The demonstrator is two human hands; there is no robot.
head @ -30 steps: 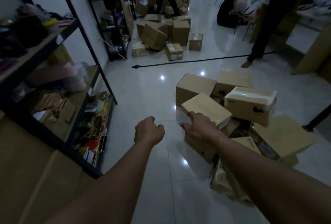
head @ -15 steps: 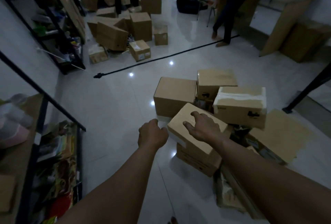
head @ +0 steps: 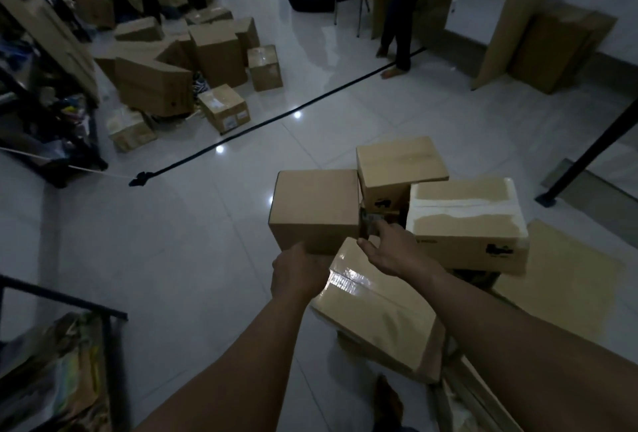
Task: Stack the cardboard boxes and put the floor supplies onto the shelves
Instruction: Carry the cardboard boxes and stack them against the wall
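A taped cardboard box (head: 379,307) lies tilted on another box at the front of a floor pile. My left hand (head: 297,273) grips its left end. My right hand (head: 397,252) holds its far top edge, fingers curled over it. Behind it stand a plain box (head: 314,207), a smaller box (head: 397,162) and a box with white tape (head: 466,221). A flat cardboard sheet (head: 566,273) lies to the right. The corner of a black shelf (head: 114,331) with colourful supplies (head: 65,373) shows at lower left.
A second heap of boxes (head: 193,62) lies at the back left beside a black rack (head: 51,128). A black cable (head: 276,117) crosses the tiled floor. People stand at the back (head: 400,17). Tall cardboard (head: 559,41) leans at the right wall. A black post (head: 590,155) slants at right.
My left hand has moved in from beside the box and taken hold of its left end. My right hand slid from the top face to the far edge. The view swung right.
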